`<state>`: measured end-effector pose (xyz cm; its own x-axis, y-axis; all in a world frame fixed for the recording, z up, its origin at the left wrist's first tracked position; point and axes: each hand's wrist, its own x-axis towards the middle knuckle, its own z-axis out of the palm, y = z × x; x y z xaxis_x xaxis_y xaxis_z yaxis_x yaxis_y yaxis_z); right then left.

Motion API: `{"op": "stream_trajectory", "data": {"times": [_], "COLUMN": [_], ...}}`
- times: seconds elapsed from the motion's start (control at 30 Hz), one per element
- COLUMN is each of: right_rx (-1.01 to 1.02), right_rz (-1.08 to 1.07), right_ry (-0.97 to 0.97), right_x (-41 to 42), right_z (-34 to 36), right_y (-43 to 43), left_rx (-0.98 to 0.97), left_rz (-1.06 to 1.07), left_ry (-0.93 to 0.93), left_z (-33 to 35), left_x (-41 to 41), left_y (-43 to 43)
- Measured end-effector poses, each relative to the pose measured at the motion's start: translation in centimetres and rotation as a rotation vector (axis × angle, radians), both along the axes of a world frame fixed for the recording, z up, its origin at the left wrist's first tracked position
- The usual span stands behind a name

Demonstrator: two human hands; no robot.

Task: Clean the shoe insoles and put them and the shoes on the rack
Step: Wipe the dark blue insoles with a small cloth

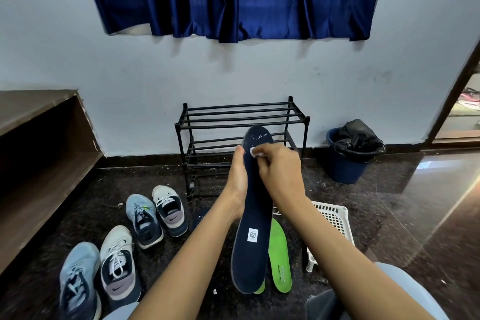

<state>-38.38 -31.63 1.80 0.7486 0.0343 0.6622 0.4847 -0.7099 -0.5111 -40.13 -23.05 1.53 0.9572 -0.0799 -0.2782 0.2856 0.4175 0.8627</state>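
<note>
My left hand [237, 176] holds a long navy insole [253, 218] from behind, toe end up. White specks dot its toe area. My right hand [279, 171] pinches a small white wipe [255, 152] against the insole's upper part. A green insole [280, 258] lies on the floor beside it, and a second green one [259, 289] peeks out under the navy heel. Another dark insole [200, 217] lies partly hidden behind my left forearm. The black shoe rack [241, 114] stands against the wall with bare shelves. Two pairs of sneakers, blue [142, 221] and white-grey [170, 209], sit at the left.
A white plastic basket [335, 218] sits on the dark floor at my right. A blue bin with a black bag [350, 153] stands right of the rack. A wooden bench [39, 143] runs along the left. My knees show at the bottom edge.
</note>
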Motion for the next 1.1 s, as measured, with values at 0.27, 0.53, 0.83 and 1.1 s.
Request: {"op": "stream_trajectory", "data": {"times": [0.27,0.53,0.83,1.1], "right_rx": [-0.034,0.038,0.109,0.112], "right_rz": [-0.002,0.022,-0.044,0.064], "right_ry": [-0.038,-0.083,-0.107,-0.023], "right_x": [0.4,-1.0,0.0,-1.5], "right_z": [0.1,-0.2,0.8,0.0], "right_y": [0.0,0.4,-0.3,1.1], "left_rx": [-0.006,-0.023,-0.079,0.013], "left_rz": [0.02,0.014,0.008,-0.001], "left_ry": [0.023,0.0,-0.004,-0.043], "left_z": [0.1,0.1,0.4,0.4], "left_x": [-0.1,-0.2,-0.4,-0.3], "left_y": [0.2,0.1,-0.5,0.5]}}
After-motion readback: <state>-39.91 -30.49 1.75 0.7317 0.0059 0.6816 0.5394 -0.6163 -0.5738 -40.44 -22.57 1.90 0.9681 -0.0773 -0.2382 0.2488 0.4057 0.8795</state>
